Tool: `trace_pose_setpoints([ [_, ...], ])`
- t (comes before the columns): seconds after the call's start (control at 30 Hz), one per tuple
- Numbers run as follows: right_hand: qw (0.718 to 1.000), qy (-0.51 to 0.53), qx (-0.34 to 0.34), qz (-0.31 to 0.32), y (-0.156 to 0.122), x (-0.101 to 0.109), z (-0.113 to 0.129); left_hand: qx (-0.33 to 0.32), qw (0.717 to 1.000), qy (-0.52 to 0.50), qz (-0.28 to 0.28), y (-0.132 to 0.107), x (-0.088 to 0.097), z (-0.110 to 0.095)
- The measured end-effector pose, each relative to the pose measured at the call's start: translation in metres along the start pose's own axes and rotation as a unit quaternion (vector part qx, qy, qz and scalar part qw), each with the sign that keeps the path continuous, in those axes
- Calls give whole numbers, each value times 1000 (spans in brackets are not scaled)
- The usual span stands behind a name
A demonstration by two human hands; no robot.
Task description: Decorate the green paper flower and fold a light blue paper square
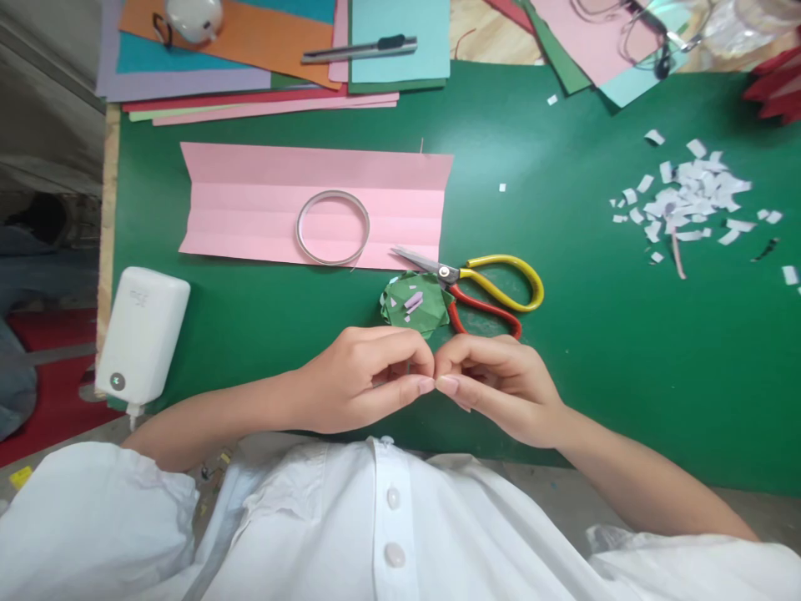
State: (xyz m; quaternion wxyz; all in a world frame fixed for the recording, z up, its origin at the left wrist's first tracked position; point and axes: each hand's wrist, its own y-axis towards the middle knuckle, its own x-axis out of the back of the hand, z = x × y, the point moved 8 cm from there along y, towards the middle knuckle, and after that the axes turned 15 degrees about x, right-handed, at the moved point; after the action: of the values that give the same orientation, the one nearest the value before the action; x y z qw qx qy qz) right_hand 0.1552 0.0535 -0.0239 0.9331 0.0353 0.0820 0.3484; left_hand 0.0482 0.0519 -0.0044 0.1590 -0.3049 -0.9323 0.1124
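Note:
My left hand (369, 371) and my right hand (501, 384) meet fingertip to fingertip near the table's front edge, each thumb pinched against the fingers. Whatever lies between the fingertips is hidden or too small to name. Just beyond them sits a green folded-paper piece (431, 313) with small lilac paper scraps on top. Scissors (444, 272) with one yellow and one red handle lie partly open against it, blades pointing left. Behind is a creased pink paper sheet (250, 209), and a grey ring (300, 229), perhaps a roll of tape, rests on it.
A white power bank (147, 334) with a cable stands at left. Coloured paper sheets (400, 71) are stacked at the back under a cutter knife (360, 50). White paper scraps (694, 196) are heaped at right. Eyeglasses (657, 25) lie back right.

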Motion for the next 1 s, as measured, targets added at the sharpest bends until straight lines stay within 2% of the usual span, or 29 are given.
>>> trace_pose_setpoints([
  [0.2,999,-38,4,-15,3,4,3,9,1000,-8,-13,0,1,3],
  [0.47,998,-21,-24,-50,1,9,-5,-10,1000,-15,-11,-1,2,0],
  [0.53,998,-22,-14,-57,1,10,-5,-12,1000,-16,-5,-1,2,-1],
  [0.6,997,-45,22,-64,2,13,-1,-13,1000,-20,-1,-1,2,-2],
  [0.7,986,-98,116,-67,4,16,11,-1,999,-39,11,0,1,-1],
  [0.83,959,-155,234,-33,4,12,26,27,996,-80,40,1,-3,5],
  [1.0,943,-190,273,7,4,7,33,35,994,-89,52,1,-5,7],
])
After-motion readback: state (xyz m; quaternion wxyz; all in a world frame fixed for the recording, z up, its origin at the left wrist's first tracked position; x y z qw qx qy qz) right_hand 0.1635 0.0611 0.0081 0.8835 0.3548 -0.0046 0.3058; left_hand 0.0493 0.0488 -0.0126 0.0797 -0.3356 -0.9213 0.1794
